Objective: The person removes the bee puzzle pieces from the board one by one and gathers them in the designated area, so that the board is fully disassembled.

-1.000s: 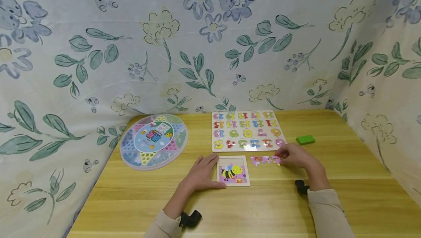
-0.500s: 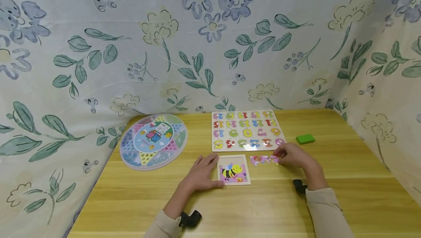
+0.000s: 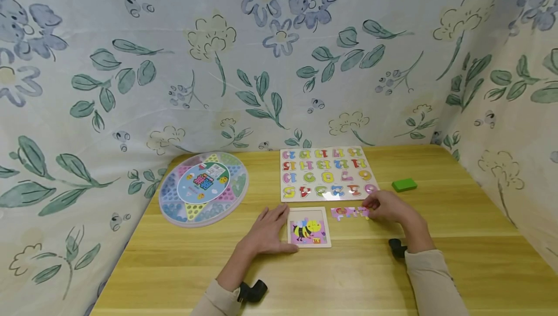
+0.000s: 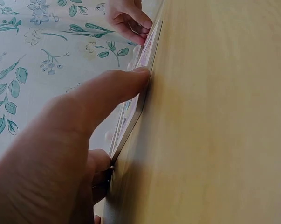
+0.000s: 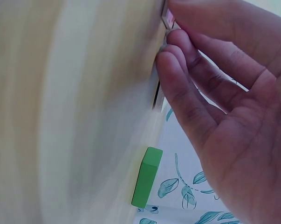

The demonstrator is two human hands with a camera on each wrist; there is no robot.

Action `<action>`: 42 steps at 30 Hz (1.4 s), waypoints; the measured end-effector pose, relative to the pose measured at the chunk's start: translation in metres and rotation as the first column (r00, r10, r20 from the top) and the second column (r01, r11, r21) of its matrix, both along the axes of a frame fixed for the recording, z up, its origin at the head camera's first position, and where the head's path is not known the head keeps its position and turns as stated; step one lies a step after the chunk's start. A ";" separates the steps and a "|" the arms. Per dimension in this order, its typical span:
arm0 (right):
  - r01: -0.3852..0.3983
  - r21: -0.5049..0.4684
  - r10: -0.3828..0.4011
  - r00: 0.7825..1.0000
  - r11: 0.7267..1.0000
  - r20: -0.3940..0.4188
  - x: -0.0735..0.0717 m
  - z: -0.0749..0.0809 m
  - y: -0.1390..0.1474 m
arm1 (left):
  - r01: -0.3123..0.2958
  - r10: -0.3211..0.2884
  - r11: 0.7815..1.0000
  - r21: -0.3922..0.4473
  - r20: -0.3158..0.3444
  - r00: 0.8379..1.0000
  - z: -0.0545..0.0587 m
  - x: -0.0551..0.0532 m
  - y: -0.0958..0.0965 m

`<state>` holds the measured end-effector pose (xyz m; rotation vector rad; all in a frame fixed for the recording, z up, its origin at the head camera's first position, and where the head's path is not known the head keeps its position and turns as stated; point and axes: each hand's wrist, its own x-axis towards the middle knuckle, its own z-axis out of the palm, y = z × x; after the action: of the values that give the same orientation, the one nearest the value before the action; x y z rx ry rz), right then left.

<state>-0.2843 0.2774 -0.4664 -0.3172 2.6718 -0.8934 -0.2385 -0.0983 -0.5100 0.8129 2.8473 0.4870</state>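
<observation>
A square wooden jigsaw puzzle [image 3: 308, 231] with a bee picture lies flat on the table, its upper strip of bare wood showing. My left hand [image 3: 269, 231] holds its left side, thumb at the near edge and fingers by the far left corner; the left wrist view shows the thumb [image 4: 114, 86] against the rim. To the right, several pink puzzle pieces [image 3: 344, 213] lie in a row. At the row's right end my right hand [image 3: 389, 207] pinches a puzzle piece [image 5: 168, 17], mostly hidden by the fingers.
Behind the pieces lies a number puzzle board [image 3: 328, 174], close to the right hand. A green block [image 3: 404, 185] sits farther right. The round Chinese checkers board [image 3: 203, 188] is at the left. A floral cloth [image 3: 261, 64] hangs along the table's back.
My right hand has shifted very slightly left between the first frame and the second, and stays there now. The left hand keeps its place on the jigsaw puzzle.
</observation>
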 end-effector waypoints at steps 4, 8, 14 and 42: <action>0.000 0.001 0.000 1.000 1.000 -0.011 0.001 0.001 0.000 | 0.006 -0.006 1.000 -0.004 -0.001 1.000 -0.002 -0.001 -0.001; 0.008 0.005 -0.008 1.000 1.000 -0.015 0.001 0.001 0.000 | 0.008 -0.009 1.000 -0.010 -0.017 1.000 -0.003 -0.002 0.000; 0.017 0.001 -0.017 1.000 1.000 -0.012 0.000 0.001 0.000 | 0.023 -0.023 1.000 0.010 -0.021 1.000 -0.002 -0.001 -0.001; -0.140 -0.084 0.131 0.985 0.986 -0.113 0.011 0.009 -0.064 | 0.005 -0.007 0.997 0.072 0.030 1.000 0.000 0.001 0.000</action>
<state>-0.2733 0.2137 -0.4572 -0.5767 2.6712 -0.9844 -0.2374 -0.0986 -0.5103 0.8188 2.8132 0.5992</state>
